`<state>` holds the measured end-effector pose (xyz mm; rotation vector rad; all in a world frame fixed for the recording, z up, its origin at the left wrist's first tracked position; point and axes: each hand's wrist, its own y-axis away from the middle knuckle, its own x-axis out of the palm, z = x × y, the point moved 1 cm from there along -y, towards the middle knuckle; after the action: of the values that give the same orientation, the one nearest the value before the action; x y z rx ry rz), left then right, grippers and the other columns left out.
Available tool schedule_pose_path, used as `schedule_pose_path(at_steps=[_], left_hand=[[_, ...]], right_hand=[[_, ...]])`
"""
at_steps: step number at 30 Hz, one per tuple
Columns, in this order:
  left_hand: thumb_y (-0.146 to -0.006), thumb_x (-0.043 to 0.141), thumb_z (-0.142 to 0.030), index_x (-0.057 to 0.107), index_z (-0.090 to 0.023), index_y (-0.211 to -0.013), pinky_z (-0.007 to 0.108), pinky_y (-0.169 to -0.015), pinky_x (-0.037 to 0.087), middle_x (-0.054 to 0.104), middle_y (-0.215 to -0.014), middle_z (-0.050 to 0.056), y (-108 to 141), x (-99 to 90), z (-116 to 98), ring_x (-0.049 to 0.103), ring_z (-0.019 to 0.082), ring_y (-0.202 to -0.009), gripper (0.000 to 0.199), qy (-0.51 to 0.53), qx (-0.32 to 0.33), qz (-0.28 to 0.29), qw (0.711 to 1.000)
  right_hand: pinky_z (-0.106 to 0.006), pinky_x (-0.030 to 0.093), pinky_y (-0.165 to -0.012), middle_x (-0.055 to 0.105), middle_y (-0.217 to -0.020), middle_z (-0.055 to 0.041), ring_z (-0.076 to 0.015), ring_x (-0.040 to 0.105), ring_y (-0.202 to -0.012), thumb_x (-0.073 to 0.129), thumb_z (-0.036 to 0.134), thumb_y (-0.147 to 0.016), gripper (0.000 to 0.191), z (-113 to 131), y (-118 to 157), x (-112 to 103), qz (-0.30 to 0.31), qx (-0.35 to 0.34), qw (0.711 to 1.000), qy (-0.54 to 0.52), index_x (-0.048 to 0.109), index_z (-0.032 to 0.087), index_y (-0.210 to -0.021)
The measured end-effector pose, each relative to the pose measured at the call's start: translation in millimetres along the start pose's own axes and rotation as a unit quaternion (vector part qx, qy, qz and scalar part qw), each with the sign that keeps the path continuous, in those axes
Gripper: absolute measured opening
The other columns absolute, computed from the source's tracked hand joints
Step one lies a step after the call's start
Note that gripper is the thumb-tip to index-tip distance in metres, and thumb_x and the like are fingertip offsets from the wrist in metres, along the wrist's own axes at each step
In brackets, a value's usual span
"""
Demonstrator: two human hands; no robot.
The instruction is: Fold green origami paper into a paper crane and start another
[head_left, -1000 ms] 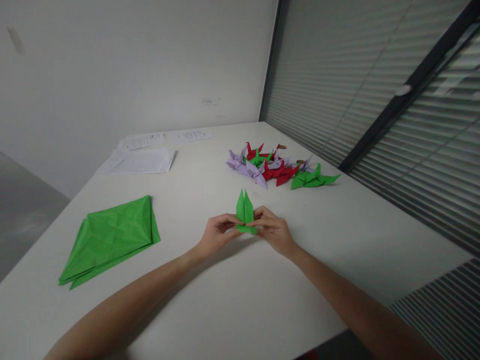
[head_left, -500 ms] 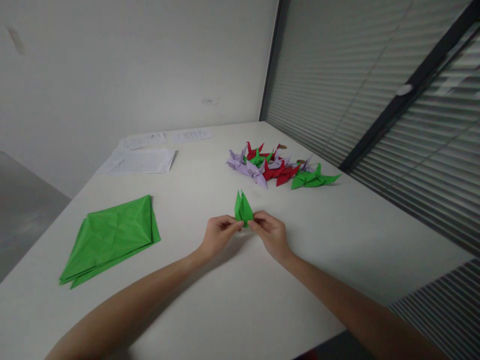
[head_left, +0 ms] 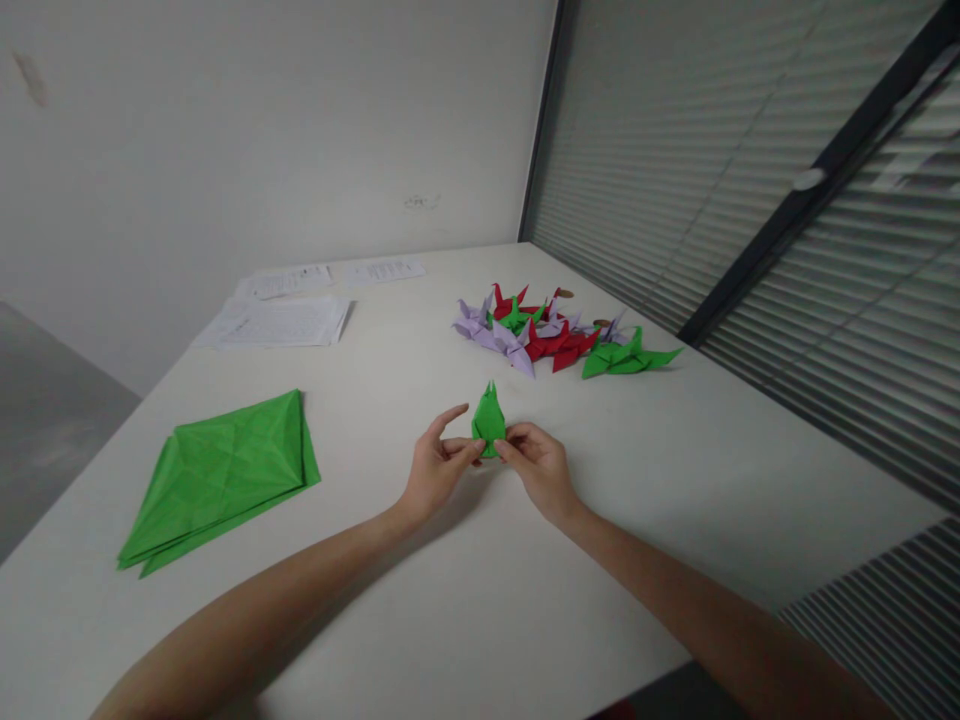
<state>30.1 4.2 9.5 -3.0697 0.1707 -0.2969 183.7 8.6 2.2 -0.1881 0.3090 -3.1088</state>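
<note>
Between my two hands a small piece of folded green paper (head_left: 489, 417) stands upright, its narrow two-pointed tip facing away from me. My left hand (head_left: 438, 463) pinches its lower left edge between thumb and fingers, with the index finger lifted clear of the paper. On the other side, my right hand (head_left: 541, 467) grips the lower right edge, thumb in front and fingers behind. The parts of the paper under the thumbs are hidden.
Several red, purple and green paper cranes (head_left: 551, 335) cluster beyond my hands to the right. A stack of green paper sheets (head_left: 225, 465) lies at the left. Printed papers (head_left: 285, 322) rest at the back left. A blind-covered window (head_left: 712, 180) borders the table's right side.
My left index finger has lifted off the paper. The front of the folded paper now looks like one broad flap, where a split between two flaps showed before.
</note>
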Motion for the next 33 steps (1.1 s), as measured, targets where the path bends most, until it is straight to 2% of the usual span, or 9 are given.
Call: schedule_pose_path(at_steps=[4, 7, 10, 17, 22, 24, 27, 29, 33], left_hand=[[-0.065, 0.083, -0.036, 0.057, -0.01, -0.121, 0.027, -0.068, 0.054, 0.074, -0.074, 0.006, -0.6, 0.6, 1.1, 0.069, 0.016, -0.065, 0.066, 0.035, -0.031, 0.022, 0.999], [-0.06, 0.086, -0.03, 0.05, -0.013, -0.13, 0.027, -0.071, 0.054, 0.075, -0.082, 0.007, -0.1, 1.5, -0.3, 0.07, 0.017, -0.072, 0.081, 0.055, -0.05, 0.031, 0.997], [-0.061, 0.085, -0.029, 0.045, -0.014, -0.136, 0.026, -0.069, 0.054, 0.075, -0.078, 0.006, 1.0, 2.2, -1.2, 0.07, 0.017, -0.069, 0.086, 0.051, -0.052, 0.028, 0.997], [-0.063, 0.084, -0.03, 0.047, -0.012, -0.132, 0.025, -0.067, 0.054, 0.074, -0.072, 0.004, 1.8, 3.3, -0.9, 0.068, 0.015, -0.063, 0.08, 0.044, -0.045, 0.019, 0.998], [-0.06, 0.085, -0.028, 0.051, -0.014, -0.131, 0.024, -0.064, 0.051, 0.073, -0.071, 0.003, 2.6, 4.0, -0.4, 0.068, 0.015, -0.064, 0.08, 0.048, -0.042, 0.0, 0.998], [-0.06, 0.086, -0.028, 0.057, -0.013, -0.125, 0.026, -0.066, 0.052, 0.073, -0.072, 0.004, 2.0, 4.2, 1.2, 0.067, 0.015, -0.064, 0.072, 0.052, -0.047, 0.0, 0.998], [-0.059, 0.086, -0.029, 0.07, -0.01, -0.1, 0.029, -0.073, 0.053, 0.074, -0.08, 0.007, -1.1, 3.4, 3.5, 0.068, 0.017, -0.07, 0.048, 0.057, -0.058, 0.019, 0.996], [-0.059, 0.086, -0.029, 0.073, -0.011, -0.086, 0.03, -0.078, 0.052, 0.074, -0.086, 0.009, -4.3, 1.6, 3.8, 0.067, 0.017, -0.076, 0.035, 0.055, -0.054, 0.041, 0.996], [-0.063, 0.084, -0.031, 0.075, -0.012, -0.083, 0.028, -0.076, 0.05, 0.074, -0.085, 0.008, -10.1, -4.4, 3.4, 0.065, 0.016, -0.076, 0.029, 0.049, -0.035, 0.055, 0.997]], right_hand=[[-0.025, 0.044, -0.056, 0.057, -0.064, 0.0011, -0.0125, 0.052, -0.059, 0.075, 0.045, -0.068, 0.031, -3.7, -0.8, -1.5, -0.011, -0.012, 1.0, 0.018, 0.059, 0.019, -0.072], [-0.025, 0.043, -0.055, 0.058, -0.064, 0.0008, -0.0126, 0.052, -0.059, 0.075, 0.046, -0.068, 0.032, -5.2, -1.7, -2.5, -0.02, -0.017, 0.999, 0.025, 0.059, 0.019, -0.072], [-0.026, 0.044, -0.056, 0.058, -0.064, 0.001, -0.0129, 0.053, -0.058, 0.074, 0.048, -0.07, 0.032, -4.7, -1.2, -2.1, -0.02, -0.024, 0.999, 0.03, 0.058, 0.02, -0.073], [-0.026, 0.047, -0.06, 0.057, -0.068, 0.0009, -0.0132, 0.055, -0.062, 0.07, 0.044, -0.075, 0.028, -2.0, 3.2, 0.6, -0.022, -0.051, 0.997, 0.045, 0.056, 0.02, -0.076], [-0.027, 0.048, -0.062, 0.058, -0.072, 0.0022, -0.0138, 0.057, -0.066, 0.075, 0.041, -0.07, 0.036, 1.3, 2.9, 1.7, -0.018, -0.041, 0.999, -0.004, 0.055, 0.023, -0.093], [-0.028, 0.047, -0.063, 0.059, -0.07, 0.0014, -0.0144, 0.056, -0.066, 0.075, 0.043, -0.07, 0.032, 1.5, 1.2, 1.0, 0.007, -0.02, 1.0, 0.007, 0.058, 0.021, -0.086], [-0.027, 0.044, -0.058, 0.056, -0.062, 0.0014, -0.0134, 0.052, -0.06, 0.075, 0.048, -0.067, 0.034, -0.9, -1.9, -2.5, 0.012, 0.001, 0.999, 0.037, 0.057, 0.019, -0.067], [-0.026, 0.042, -0.054, 0.055, -0.059, 0.0022, -0.0122, 0.05, -0.057, 0.076, 0.05, -0.064, 0.037, -3.9, -3.7, -4.7, 0.019, 0.016, 0.999, 0.044, 0.056, 0.019, -0.064], [-0.025, 0.04, -0.052, 0.054, -0.056, 0.0039, -0.0108, 0.049, -0.054, 0.078, 0.053, -0.06, 0.042, -10.5, -5.5, -5.6, 0.072, 0.066, 0.995, 0.035, 0.057, 0.018, -0.063]])
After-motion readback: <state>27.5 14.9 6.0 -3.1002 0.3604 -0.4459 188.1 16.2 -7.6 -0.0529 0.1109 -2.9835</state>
